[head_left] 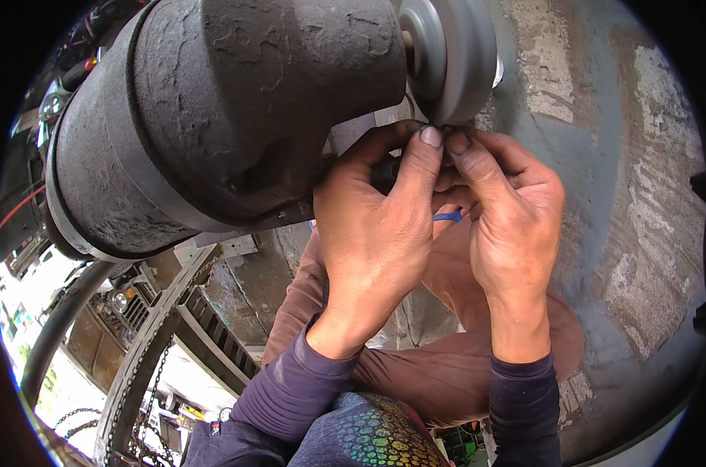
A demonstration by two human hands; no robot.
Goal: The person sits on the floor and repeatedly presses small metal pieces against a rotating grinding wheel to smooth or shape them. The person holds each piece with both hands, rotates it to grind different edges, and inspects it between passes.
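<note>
Just under a grey grinding wheel, whose face looks smeared as if spinning, my two hands meet. My left hand is closed, its thumb pressed against the curled fingers at the wheel's lower edge. Beside it my right hand is closed in the same way, thumb tip close to the left one. Whatever the fingertips pinch is too small or too hidden to make out. The wheel sits on a shaft at the end of a large dark motor housing, which fills the upper left.
A worn wall with peeling patches rises at the right. Chains hang by a metal frame at the lower left, near a thick dark pipe. My legs in brown trousers are folded below my hands.
</note>
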